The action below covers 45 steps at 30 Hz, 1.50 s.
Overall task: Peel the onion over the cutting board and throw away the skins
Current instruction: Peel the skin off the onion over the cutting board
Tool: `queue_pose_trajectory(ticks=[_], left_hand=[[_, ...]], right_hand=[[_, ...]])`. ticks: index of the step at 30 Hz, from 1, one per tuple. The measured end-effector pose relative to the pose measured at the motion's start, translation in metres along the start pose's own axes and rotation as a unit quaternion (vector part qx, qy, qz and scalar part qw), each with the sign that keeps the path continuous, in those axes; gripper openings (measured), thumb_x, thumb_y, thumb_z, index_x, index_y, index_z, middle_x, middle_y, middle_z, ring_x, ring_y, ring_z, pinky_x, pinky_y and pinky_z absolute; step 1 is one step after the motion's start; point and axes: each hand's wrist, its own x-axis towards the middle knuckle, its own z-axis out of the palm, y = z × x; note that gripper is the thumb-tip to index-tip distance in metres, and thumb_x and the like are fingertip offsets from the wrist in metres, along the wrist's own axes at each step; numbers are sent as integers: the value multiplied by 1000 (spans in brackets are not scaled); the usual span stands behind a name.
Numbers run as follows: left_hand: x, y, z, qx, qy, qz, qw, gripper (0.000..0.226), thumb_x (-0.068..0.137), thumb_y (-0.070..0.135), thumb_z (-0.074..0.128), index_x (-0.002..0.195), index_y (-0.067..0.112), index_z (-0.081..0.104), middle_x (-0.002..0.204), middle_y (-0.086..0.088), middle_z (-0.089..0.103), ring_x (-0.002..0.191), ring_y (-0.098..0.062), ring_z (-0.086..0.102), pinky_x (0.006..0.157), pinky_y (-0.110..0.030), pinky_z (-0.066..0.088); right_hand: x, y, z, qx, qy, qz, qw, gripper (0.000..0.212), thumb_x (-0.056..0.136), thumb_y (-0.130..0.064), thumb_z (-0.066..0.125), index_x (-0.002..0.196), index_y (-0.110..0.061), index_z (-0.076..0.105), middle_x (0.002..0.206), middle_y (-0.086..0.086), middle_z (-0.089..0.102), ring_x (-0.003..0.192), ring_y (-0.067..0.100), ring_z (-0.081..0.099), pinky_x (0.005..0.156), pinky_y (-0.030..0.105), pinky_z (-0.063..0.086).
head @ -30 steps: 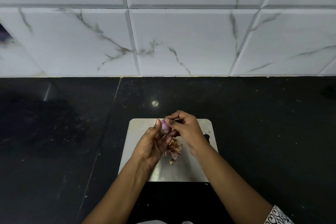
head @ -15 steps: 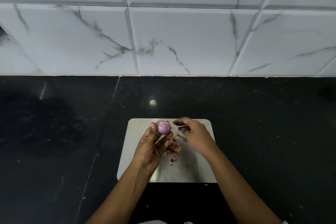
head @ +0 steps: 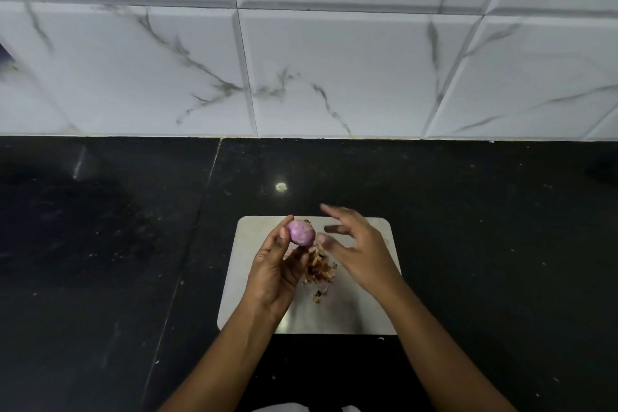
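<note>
A small purple onion (head: 301, 233), mostly bare of skin, is pinched between the thumb and fingertips of my left hand (head: 276, 269) above the far left part of the steel cutting board (head: 245, 284). A heap of brown and pink skins (head: 320, 269) lies on the board just below the onion. My right hand (head: 359, 246) hovers to the right of the onion with its fingers spread and blurred, holding nothing that I can make out.
The board lies on a black stone counter (head: 485, 244) with a seam (head: 197, 231) running down its left side. A white marble-tiled wall (head: 334, 77) rises behind the counter. A bright spot (head: 281, 186) of reflected light shows beyond the board.
My right hand has come off the onion, moved to the right and spread its fingers. My left hand has kept the onion, which now shows in full.
</note>
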Motion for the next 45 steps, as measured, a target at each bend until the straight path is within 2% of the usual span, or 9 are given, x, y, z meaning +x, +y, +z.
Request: queue_pose_trajectory(ticks=[4,11,17,21,24,28,32,40,45], left_hand=[[2,-4,1,8,1,14,1000,45,79,25,57,119,4,60,106,-12,67,89,-17,70,66,-23,56],[-1,-12,1,26,26,64,997,30,76,16,62,105,9,70,105,-14,71,96,-25,68,75,-30,58],[-6,-18,2,71,48,79,993,24,74,19,64,96,18,75,103,-11,73,96,-23,69,76,-30,57],[-8,-18,2,70,47,70,994,22,74,17,65,92,22,77,107,-12,72,102,-27,68,83,-34,57],[-9,-16,3,70,26,71,995,25,74,15,66,97,19,75,109,-12,71,104,-27,67,86,-34,56],[-9,-12,2,49,20,83,995,37,71,10,67,107,18,69,111,-6,70,105,-24,66,79,-27,56],[-8,-10,0,40,11,76,996,40,71,10,66,110,17,67,113,-13,68,101,-24,67,76,-26,57],[-9,-14,6,21,18,57,998,24,74,15,62,93,19,76,107,-8,72,95,-17,70,75,-23,57],[-11,-17,11,6,16,58,998,30,76,15,59,104,12,69,106,-10,72,98,-21,69,74,-25,57]], right_hand=[[3,-4,17,51,-45,-35,997,50,80,-21,70,125,-35,54,130,-10,57,115,-5,52,95,18,46],[4,-9,36,142,80,-7,987,13,82,-20,69,94,-21,73,88,-4,73,81,9,69,76,26,56],[7,-10,43,180,145,99,968,6,82,-21,68,80,-19,74,74,-1,73,70,9,68,68,21,54],[13,-12,35,256,137,183,939,10,85,-13,64,80,-10,72,79,8,72,75,18,69,69,28,57],[14,-12,24,266,103,177,942,21,91,-2,52,92,-16,68,95,3,70,89,17,68,76,34,58],[4,-13,5,140,89,20,986,27,89,-9,57,102,-31,64,105,-14,66,100,2,61,82,29,55],[-3,-17,-5,27,-5,-58,998,25,76,-18,73,100,-25,69,99,-12,65,96,-1,60,78,20,53],[-5,-15,13,17,85,-94,992,15,73,-22,75,87,-18,73,81,-8,63,82,2,61,66,12,50],[-2,-12,22,-85,163,-85,979,4,84,-22,67,83,-18,67,81,-11,60,80,1,58,67,12,48]])
